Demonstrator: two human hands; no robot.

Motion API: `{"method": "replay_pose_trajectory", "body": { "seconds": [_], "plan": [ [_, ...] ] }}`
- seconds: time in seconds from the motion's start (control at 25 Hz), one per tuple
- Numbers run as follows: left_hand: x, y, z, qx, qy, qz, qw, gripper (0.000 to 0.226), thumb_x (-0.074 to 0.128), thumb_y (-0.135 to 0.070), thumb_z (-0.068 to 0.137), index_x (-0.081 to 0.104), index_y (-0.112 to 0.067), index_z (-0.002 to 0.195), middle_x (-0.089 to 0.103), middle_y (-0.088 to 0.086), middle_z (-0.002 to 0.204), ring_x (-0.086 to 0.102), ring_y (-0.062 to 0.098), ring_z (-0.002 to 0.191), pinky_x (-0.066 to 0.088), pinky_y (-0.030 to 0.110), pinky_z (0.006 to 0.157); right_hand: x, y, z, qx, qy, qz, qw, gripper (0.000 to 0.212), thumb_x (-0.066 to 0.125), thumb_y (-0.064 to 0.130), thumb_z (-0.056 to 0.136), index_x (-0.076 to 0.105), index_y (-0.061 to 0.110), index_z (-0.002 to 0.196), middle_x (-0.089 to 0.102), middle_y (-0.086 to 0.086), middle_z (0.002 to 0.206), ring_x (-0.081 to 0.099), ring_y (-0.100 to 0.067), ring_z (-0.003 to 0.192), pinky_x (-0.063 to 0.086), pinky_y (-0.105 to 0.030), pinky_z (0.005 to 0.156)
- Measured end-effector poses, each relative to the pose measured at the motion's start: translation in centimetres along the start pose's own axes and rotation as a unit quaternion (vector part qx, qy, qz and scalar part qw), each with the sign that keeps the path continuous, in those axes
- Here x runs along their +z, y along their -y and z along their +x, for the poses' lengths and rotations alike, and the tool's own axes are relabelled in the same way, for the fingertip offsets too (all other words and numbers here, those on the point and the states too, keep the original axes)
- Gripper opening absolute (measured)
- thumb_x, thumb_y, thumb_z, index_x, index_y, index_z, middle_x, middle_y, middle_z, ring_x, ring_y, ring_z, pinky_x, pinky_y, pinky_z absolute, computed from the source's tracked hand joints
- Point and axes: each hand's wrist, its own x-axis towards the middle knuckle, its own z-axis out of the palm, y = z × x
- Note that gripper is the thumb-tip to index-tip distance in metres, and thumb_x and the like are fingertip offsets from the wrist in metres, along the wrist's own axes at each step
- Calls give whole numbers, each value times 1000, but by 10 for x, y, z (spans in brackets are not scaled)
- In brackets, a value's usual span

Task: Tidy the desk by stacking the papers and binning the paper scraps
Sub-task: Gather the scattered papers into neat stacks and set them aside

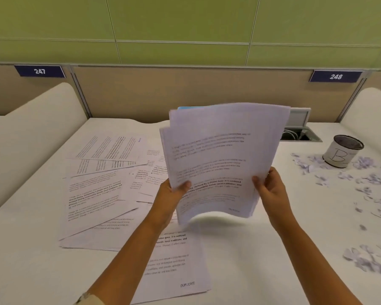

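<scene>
both hands (173,194) (271,190) grip paper sheaf (222,155) upright, fingers curled round side edges.

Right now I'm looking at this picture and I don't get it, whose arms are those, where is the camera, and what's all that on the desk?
There is no machine here: the arms belong to a person tidying a desk. The single picture comes from a camera worn on the person's head, looking forward and down, so you see what they see.

The left hand and the right hand each hold one side of a sheaf of printed papers, lifted upright above the desk. Each grip has the thumb in front of the pages.

More printed sheets lie spread and overlapping on the left, and one sheet marked DUPLICATE lies near the front edge. On the right, torn paper scraps are scattered around a small round bin, which stands upright.
</scene>
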Motion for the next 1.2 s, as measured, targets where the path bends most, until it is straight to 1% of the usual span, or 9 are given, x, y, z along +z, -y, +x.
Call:
{"method": "replay_pose_trajectory", "body": {
  "seconds": [0.12,0.2,0.32,0.44,0.64,0.76,0.88,1.08,1.2],
  "plan": [
    [13,-10,2,14,14,32,999,25,72,-27,75,65,-27,99,70,2,100,65,23,94,55,39,78,-7,4,-3,-16,13,-16,1000,30,43,5,95,44,32,109,57,12,106,59,5,92,52,-12,69],
    [21,-17,4,14,17,35,999,23,68,-27,76,65,-26,99,69,6,102,64,28,97,54,46,82,-10,8,-3,-30,17,-42,999,33,40,6,96,42,37,109,53,14,106,56,10,92,51,-13,69],
    [31,-29,8,29,17,16,999,18,63,-22,79,64,-26,97,69,4,98,65,25,94,55,41,79,-15,20,0,-49,6,-54,997,35,36,5,97,41,39,106,52,13,103,57,5,91,51,-16,70],
    [37,-29,8,32,21,9,999,22,64,-27,75,65,-26,96,70,1,95,66,21,90,56,37,76,-23,22,1,-56,7,-53,997,35,36,4,97,41,37,107,52,13,103,56,14,87,51,-9,68],
    [43,9,12,-16,23,33,999,24,63,-17,84,63,-23,107,68,0,104,63,18,99,54,31,81,-29,-17,-9,13,67,-51,996,33,40,9,96,36,25,124,52,11,113,55,13,96,51,-10,76],
    [46,44,2,-77,-27,64,995,24,62,-16,86,60,-20,110,65,0,103,60,17,98,49,20,77,-30,-57,-21,71,62,-77,993,30,38,10,98,39,25,123,54,6,116,54,-1,107,49,-21,87],
    [46,70,-7,-107,-52,134,984,34,61,-15,87,56,-7,120,62,8,113,57,17,99,44,21,82,-34,-85,-30,117,24,-134,984,23,36,9,98,48,21,113,59,0,109,57,-20,105,49,-34,88],
    [62,68,13,-84,20,201,976,38,59,-14,89,53,-6,125,60,10,122,56,21,110,43,18,85,-56,-90,-18,160,-21,-204,966,29,33,3,95,54,7,114,61,-9,108,59,-27,99,47,-33,81],
    [83,73,19,-92,4,188,978,38,60,-13,88,51,-9,125,59,8,122,56,20,107,45,24,87,-75,-93,-12,194,-49,-248,948,34,30,2,94,53,4,119,60,-13,112,57,-28,97,46,-36,82]
  ]
}}
